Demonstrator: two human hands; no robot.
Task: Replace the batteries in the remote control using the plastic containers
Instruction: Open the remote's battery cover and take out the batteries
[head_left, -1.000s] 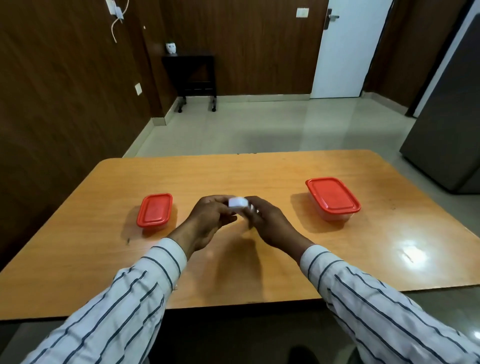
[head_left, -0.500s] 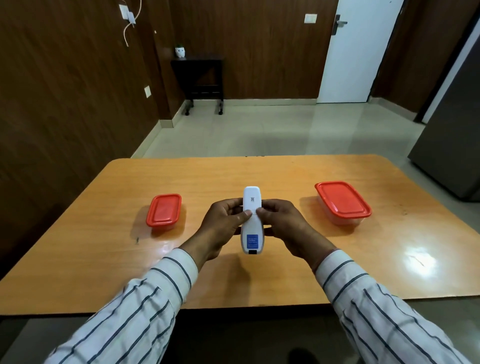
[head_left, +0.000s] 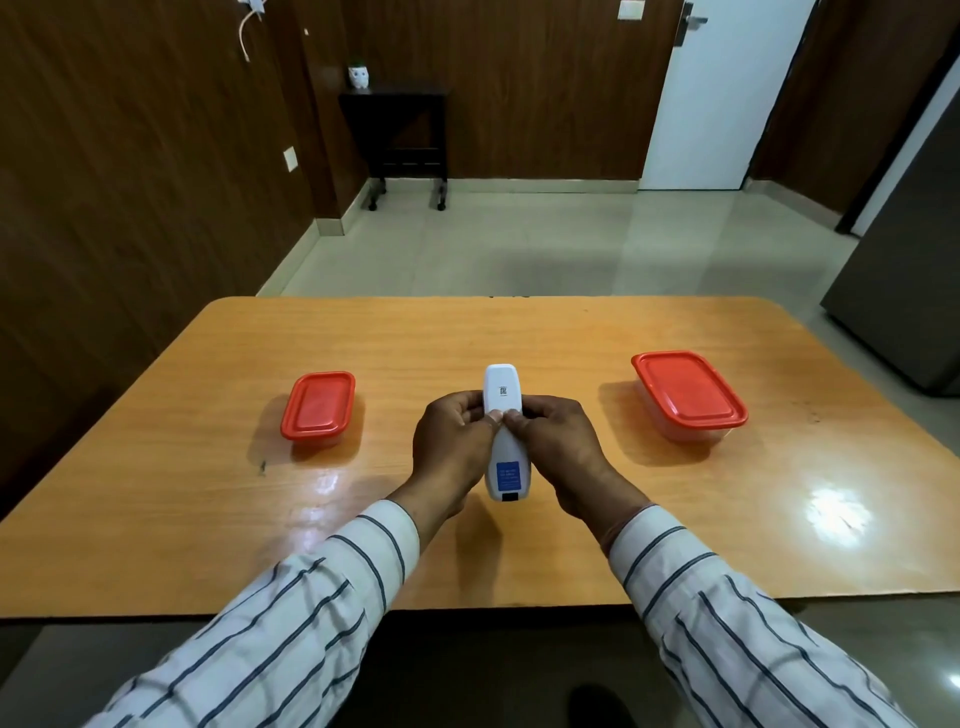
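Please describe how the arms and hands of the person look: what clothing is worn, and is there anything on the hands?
Both arms wear long sleeves of a white shirt with thin dark stripes, the left sleeve and the right sleeve alike, with cuffs that end at the wrists. The left hand and the right hand are bare: no gloves. No ring or watch is visible.

The remote (head_left: 503, 431) is back-side up, so its button face is hidden, and both thumbs cover its middle. Print on the blue label (head_left: 508, 475) is too small to read. Can't see inside either red-lidded container (head_left: 318, 406) (head_left: 688, 396).
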